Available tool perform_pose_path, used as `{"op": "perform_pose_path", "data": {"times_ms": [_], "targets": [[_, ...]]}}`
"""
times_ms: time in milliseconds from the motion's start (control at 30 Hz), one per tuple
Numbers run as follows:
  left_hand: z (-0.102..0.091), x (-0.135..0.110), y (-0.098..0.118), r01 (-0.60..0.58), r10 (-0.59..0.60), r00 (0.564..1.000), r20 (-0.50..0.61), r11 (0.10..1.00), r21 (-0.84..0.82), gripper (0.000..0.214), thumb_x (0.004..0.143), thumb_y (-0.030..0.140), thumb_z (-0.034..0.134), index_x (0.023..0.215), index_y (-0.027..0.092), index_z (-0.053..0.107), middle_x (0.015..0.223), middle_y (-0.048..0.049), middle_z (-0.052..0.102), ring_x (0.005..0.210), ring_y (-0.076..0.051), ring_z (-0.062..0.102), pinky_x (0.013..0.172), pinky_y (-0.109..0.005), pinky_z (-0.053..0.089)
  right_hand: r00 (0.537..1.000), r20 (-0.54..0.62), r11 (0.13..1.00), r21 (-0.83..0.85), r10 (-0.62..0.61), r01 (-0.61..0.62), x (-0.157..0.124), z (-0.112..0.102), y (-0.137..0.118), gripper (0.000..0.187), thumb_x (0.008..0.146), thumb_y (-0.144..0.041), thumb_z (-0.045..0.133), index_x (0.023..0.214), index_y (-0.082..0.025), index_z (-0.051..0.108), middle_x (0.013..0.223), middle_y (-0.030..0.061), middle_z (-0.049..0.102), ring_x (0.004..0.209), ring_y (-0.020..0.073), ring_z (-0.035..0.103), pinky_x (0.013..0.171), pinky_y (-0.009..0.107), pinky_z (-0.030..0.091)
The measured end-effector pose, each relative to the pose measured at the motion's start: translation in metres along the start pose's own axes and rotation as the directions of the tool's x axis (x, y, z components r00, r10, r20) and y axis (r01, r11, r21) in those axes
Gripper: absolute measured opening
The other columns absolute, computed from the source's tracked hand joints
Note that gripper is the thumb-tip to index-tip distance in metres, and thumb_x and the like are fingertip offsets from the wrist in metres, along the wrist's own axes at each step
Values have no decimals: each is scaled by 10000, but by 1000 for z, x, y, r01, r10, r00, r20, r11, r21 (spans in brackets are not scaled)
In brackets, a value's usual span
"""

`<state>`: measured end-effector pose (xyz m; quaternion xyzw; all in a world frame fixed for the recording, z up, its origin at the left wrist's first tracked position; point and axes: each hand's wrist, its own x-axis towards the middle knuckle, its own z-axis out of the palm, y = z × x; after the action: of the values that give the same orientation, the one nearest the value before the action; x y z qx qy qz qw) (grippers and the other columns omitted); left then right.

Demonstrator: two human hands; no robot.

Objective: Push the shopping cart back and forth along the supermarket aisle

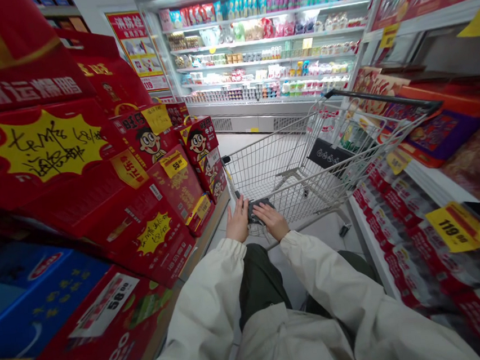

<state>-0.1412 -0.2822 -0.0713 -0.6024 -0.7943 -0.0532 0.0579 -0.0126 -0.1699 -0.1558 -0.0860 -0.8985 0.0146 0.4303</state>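
My left hand [238, 221] and my right hand [271, 220] meet low in front of me, both in cream sleeves. Between them is a small dark grey object [258, 206], which I cannot identify. The left fingers press against its left side, and the right fingers curl over its top. It sits against the near end of a wire shopping cart [289, 164]. The cart's basket looks empty, and its black handle bar [380, 99] is at the far right end. My knees in dark green trousers show below the hands.
Stacked red gift boxes [137, 173] with yellow price tags line the left side, with blue boxes [35, 301] lower down. A shelf of red packs [401, 226] and price labels runs along the right. A lit chiller cabinet [265, 47] closes the aisle's far end.
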Motion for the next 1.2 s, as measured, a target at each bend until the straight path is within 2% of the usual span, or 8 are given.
{"op": "perform_pose_path", "data": {"times_ms": [100, 333, 500, 633, 700, 800, 933, 1200], "targets": [[-1, 0, -1, 3, -3, 1000, 10, 1000, -10, 1014, 616, -38, 551, 1531, 134, 150, 1626, -161, 96, 1498, -259, 164, 1206, -523, 138, 999, 41, 1000, 1, 18, -18, 2, 3, 1, 511, 880, 18, 387, 1289, -180, 621, 1334, 78, 620, 1344, 173, 480, 1142, 393, 404], [0, -3, -2, 1, -2, 1000, -31, 999, -38, 1025, 618, 27, 633, 1527, 130, 170, 1621, -162, 137, 1496, -279, 167, 1208, -540, 123, 999, -42, 999, -40, 14, -16, -1, -4, 5, 530, 889, 28, 340, 1292, -173, 619, 1348, 66, 611, 1372, 169, 441, 1151, 384, 391], [-2, -1, -2, 2, -5, 999, -44, 999, -52, 1013, 621, 79, 680, 1516, 147, 211, 1614, -165, 173, 1492, -312, 166, 1199, -573, 131, 999, 1, 994, -96, 45, -45, 2, -5, 5, 497, 920, -2, 335, 1268, -182, 640, 1314, 57, 638, 1310, 170, 518, 1130, 378, 420], [-6, 2, -2, 7, -10, 999, -33, 997, -76, 1003, 625, 127, 697, 1510, 135, 226, 1611, -170, 180, 1494, -329, 148, 1189, -605, 114, 999, -2, 993, -107, 48, -48, 2, -9, 5, 471, 935, -34, 361, 1299, -186, 618, 1329, 71, 626, 1332, 174, 493, 1153, 390, 388], [-7, 3, 4, -14, 10, 999, -48, 995, -102, 963, 659, 141, 660, 1515, 135, 219, 1608, -166, 199, 1494, -324, 153, 1190, -604, 109, 998, -13, 990, -125, 67, -68, 1, -12, 8, 482, 931, -27, 362, 1318, -187, 601, 1347, 74, 613, 1350, 176, 471, 1159, 396, 377], [-8, 5, 17, -50, 39, 996, -85, 990, -130, 860, 705, 92, 556, 1509, 130, 252, 1577, -155, 299, 1480, -282, 226, 1210, -540, 129, 994, -3, 983, -147, 110, -109, 0, -11, 12, 501, 913, -4, 357, 1310, -181, 608, 1339, 74, 619, 1327, 180, 499, 1132, 388, 410], [-10, 10, 34, -1, -17, 992, -129, 991, -135, 757, 719, 74, 513, 1460, 100, 363, 1498, -171, 423, 1435, -277, 324, 1210, -472, 188, 990, 23, 980, -150, 136, -131, 2, -11, 14, 513, 894, 3, 358, 1301, -174, 615, 1324, 72, 630, 1295, 186, 532, 1110, 386, 434], [-10, 8, 40, 25, -45, 990, -136, 989, -146, 798, 689, 92, 544, 1463, 104, 350, 1504, -167, 411, 1443, -285, 304, 1210, -476, 177, 992, -8, 975, -183, 125, -124, 0, -14, 18, 524, 890, 19, 338, 1285, -169, 626, 1321, 62, 633, 1310, 184, 515, 1121, 382, 417]]}}
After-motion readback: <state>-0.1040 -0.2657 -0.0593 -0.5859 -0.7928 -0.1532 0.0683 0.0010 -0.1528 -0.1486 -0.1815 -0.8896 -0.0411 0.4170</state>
